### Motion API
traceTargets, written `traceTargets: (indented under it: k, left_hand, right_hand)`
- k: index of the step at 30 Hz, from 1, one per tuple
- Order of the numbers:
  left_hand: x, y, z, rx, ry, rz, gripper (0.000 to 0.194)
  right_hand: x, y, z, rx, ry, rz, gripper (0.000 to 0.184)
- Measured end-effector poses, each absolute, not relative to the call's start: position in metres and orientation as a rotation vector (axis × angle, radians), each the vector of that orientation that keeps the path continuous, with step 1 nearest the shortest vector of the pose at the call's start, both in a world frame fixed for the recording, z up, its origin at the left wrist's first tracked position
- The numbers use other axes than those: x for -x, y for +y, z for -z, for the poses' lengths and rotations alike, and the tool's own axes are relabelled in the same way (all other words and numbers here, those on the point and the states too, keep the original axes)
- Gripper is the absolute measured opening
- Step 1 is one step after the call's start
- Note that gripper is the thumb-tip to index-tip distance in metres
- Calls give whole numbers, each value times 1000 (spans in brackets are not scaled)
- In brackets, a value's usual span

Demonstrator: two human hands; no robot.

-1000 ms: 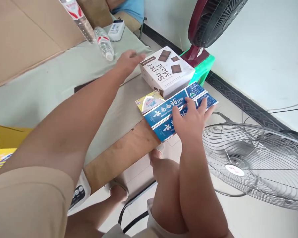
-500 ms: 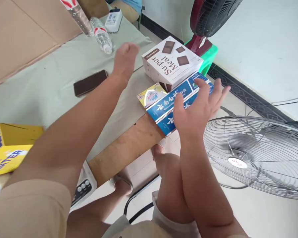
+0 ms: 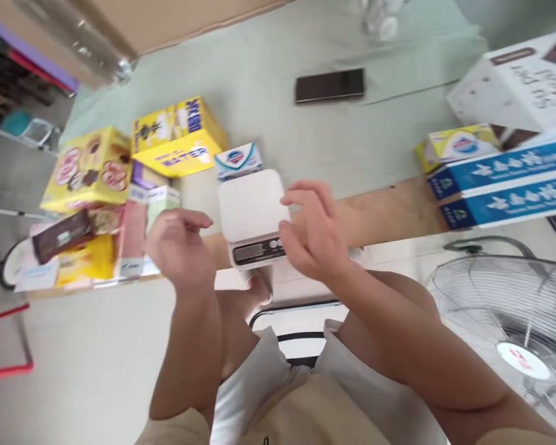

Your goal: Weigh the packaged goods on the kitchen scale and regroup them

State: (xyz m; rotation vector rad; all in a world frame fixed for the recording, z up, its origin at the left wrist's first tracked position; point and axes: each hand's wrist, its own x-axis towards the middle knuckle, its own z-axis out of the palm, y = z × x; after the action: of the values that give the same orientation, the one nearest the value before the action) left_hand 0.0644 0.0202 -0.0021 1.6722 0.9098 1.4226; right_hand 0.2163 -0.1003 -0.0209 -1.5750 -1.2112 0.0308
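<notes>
A white kitchen scale (image 3: pixel 252 207) with a dark display strip sits at the table's front edge. My right hand (image 3: pixel 312 232) is at its right side, fingers apart and nothing between them; whether the fingertips touch the scale I cannot tell. To the scale's left, my left hand (image 3: pixel 180 247) hovers before a green-and-white box (image 3: pixel 164 201), slightly blurred, fingers loosely bent and holding nothing visible. Behind the scale is a small white-and-blue soap box (image 3: pixel 238 161).
Yellow boxes (image 3: pixel 178 136) and several packets crowd the table's left end. A phone (image 3: pixel 330 85) lies farther back. At right are two blue toothpaste boxes (image 3: pixel 514 179), a yellow soap box (image 3: pixel 463 147) and a white box (image 3: pixel 523 86). A fan (image 3: pixel 514 327) stands front right.
My right hand has let go of the toothpaste boxes, which stay at the right. The view has swung left, and both hands are now around the scale.
</notes>
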Motion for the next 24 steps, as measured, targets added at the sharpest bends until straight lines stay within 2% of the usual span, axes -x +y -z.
traceTargets:
  k: [6, 11, 14, 18, 24]
  left_hand:
    - [-28, 62, 26, -1674, 1016, -1015, 24]
    - [-50, 95, 39, -1558, 1065, -720, 57]
    - [-61, 102, 46, -1523, 1063, -609, 64]
    - [-66, 102, 50, -1546, 942, -602, 63]
    - [-66, 98, 59, -1666, 665, -846, 83]
  right_hand:
    - [-210, -50, 35, 1720, -1158, -149, 27]
    - [-236, -4, 46, 1916, -939, -425, 44]
    - [-245, 12, 51, 1942, -882, -575, 54]
    - [-250, 18, 57, 1892, -976, -664, 59]
    - [-261, 9, 62, 1645, -1122, -521, 52]
